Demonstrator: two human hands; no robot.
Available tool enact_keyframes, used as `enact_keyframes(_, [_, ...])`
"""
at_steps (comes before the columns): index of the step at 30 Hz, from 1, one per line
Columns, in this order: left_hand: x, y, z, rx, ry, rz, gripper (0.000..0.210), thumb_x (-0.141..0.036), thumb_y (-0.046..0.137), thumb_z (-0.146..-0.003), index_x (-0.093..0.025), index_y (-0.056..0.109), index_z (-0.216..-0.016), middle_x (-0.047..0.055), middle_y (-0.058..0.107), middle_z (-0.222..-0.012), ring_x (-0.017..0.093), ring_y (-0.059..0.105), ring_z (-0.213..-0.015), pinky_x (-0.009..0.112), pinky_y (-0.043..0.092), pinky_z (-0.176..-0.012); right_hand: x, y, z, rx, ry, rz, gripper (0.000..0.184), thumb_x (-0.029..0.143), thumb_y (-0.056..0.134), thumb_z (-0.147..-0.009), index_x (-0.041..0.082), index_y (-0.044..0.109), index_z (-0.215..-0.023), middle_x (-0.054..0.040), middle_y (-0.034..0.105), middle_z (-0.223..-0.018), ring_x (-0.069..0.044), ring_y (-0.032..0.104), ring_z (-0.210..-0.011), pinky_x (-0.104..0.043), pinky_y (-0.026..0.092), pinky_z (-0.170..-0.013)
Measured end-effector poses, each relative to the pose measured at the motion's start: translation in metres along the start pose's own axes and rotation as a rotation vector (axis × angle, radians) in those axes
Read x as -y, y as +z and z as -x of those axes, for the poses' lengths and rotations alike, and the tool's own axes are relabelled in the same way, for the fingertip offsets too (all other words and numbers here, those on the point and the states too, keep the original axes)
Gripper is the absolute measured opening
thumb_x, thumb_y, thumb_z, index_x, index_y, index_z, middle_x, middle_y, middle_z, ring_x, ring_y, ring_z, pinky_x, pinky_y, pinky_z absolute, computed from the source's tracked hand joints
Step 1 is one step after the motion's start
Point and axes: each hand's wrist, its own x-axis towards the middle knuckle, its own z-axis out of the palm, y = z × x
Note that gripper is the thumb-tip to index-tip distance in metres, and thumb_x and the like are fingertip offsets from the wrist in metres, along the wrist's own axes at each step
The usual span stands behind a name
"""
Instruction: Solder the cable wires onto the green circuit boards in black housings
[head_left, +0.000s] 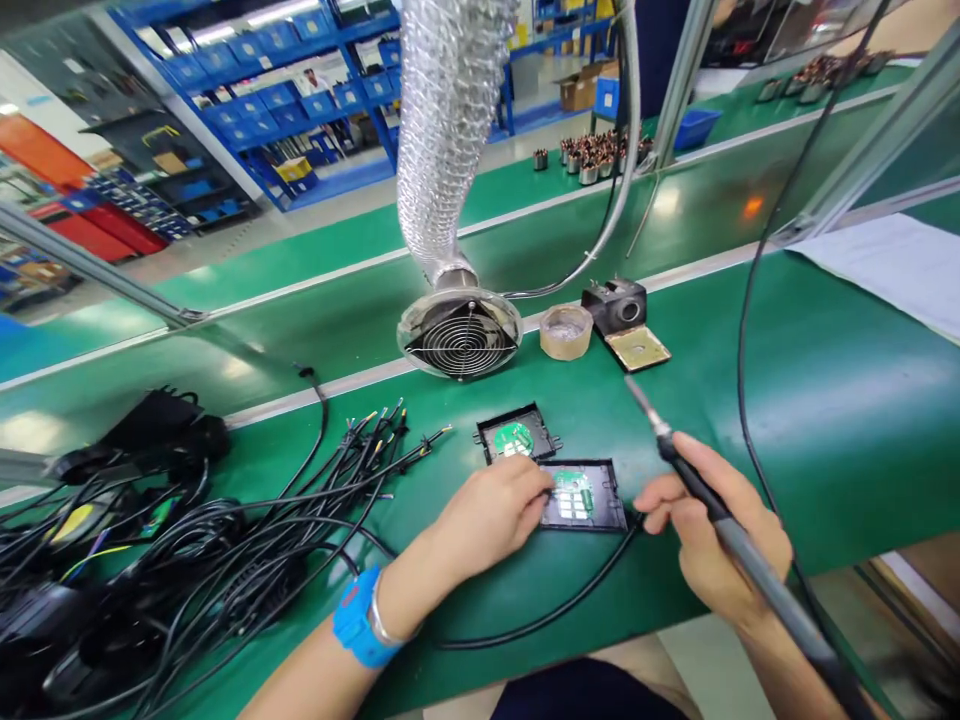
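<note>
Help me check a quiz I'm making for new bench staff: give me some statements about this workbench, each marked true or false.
1. The right hand holds a soldering iron. True.
2. The iron's tip is touching a circuit board. False: it is in the air, apart from both green circuit boards.
3. The tape roll sits between the round fan vent and the iron stand. True.
4. The band on the left wrist is yellow. False: the wristband is blue.
5. The left hand is at the nearer black case. True.
</note>
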Motion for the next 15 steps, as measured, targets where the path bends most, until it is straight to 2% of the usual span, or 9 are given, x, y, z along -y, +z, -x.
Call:
enact_keyframes(2, [0.002,0.004,-0.008,0.082,0.036,-0.023,0.021,-0.019,0.047,-0.089,-0.018,0.063,-0.102,0.005,0.063,-0.093,0.016,0.061,-0.083,0.026,0.051,-0.075,-0.003,-0.003,0.004,-0.006,-0.037,0.054,0.041,0.023,0.054,-0.089,0.023,0.053,-0.129,-0.0014,0.063,-0.078,-0.010,0.058,-0.054,-0.023,0.050,-0.049])
enact_keyframes(4, [0.004,0.010,-0.012,0.124,0.048,-0.054,0.020,-0.021,0.047,-0.090,-0.021,0.063,-0.101,0.003,0.063,-0.091,0.015,0.061,-0.081,0.024,0.050,-0.069,-0.004,-0.002,0.007,-0.009,-0.049,0.126,0.040,0.018,0.055,-0.087,0.023,0.055,-0.127,-0.0017,0.064,-0.082,-0.010,0.060,-0.060,-0.023,0.052,-0.054])
enact_keyframes(6, [0.005,0.015,-0.013,0.136,0.040,-0.070,0.019,-0.023,0.046,-0.090,-0.023,0.062,-0.101,0.002,0.063,-0.090,0.014,0.061,-0.080,0.023,0.049,-0.064,-0.005,0.001,0.006,0.046,-0.059,0.258,0.036,0.012,0.056,-0.086,0.023,0.059,-0.120,-0.0020,0.067,-0.087,-0.012,0.063,-0.068,-0.024,0.053,-0.064])
enact_keyframes(8, [0.006,0.017,-0.010,0.130,0.025,-0.066,0.019,-0.024,0.045,-0.091,-0.023,0.062,-0.099,0.001,0.063,-0.091,0.014,0.061,-0.079,0.023,0.048,-0.062,-0.008,0.006,0.002,0.143,-0.077,0.380,0.026,0.014,0.061,-0.084,0.020,0.062,-0.109,-0.0038,0.068,-0.095,-0.014,0.064,-0.076,-0.025,0.053,-0.071])
enact_keyframes(10, [0.006,0.017,-0.005,0.108,0.011,-0.057,0.018,-0.024,0.044,-0.091,-0.023,0.061,-0.097,0.000,0.063,-0.091,0.014,0.062,-0.080,0.023,0.049,-0.064,-0.012,0.011,-0.005,0.230,-0.069,0.420,0.018,0.019,0.062,-0.083,0.018,0.061,-0.101,-0.0047,0.067,-0.096,-0.014,0.064,-0.078,-0.025,0.053,-0.072])
enact_keyframes(13, [0.005,0.014,0.003,0.043,-0.023,-0.022,0.018,-0.022,0.045,-0.091,-0.023,0.060,-0.101,0.000,0.062,-0.094,0.013,0.061,-0.081,0.023,0.050,-0.069,-0.020,0.019,-0.017,0.356,-0.033,0.412,0.016,0.018,0.058,-0.085,0.020,0.059,-0.101,-0.0025,0.067,-0.090,-0.013,0.064,-0.073,-0.023,0.053,-0.069])
enact_keyframes(15, [0.005,0.013,0.006,0.021,-0.045,0.017,0.019,-0.022,0.046,-0.091,-0.023,0.060,-0.104,0.001,0.062,-0.097,0.011,0.062,-0.082,0.022,0.051,-0.071,-0.027,0.024,-0.023,0.415,-0.050,0.408,0.019,0.015,0.055,-0.086,0.021,0.059,-0.104,-0.0024,0.067,-0.095,-0.013,0.065,-0.076,-0.024,0.053,-0.072])
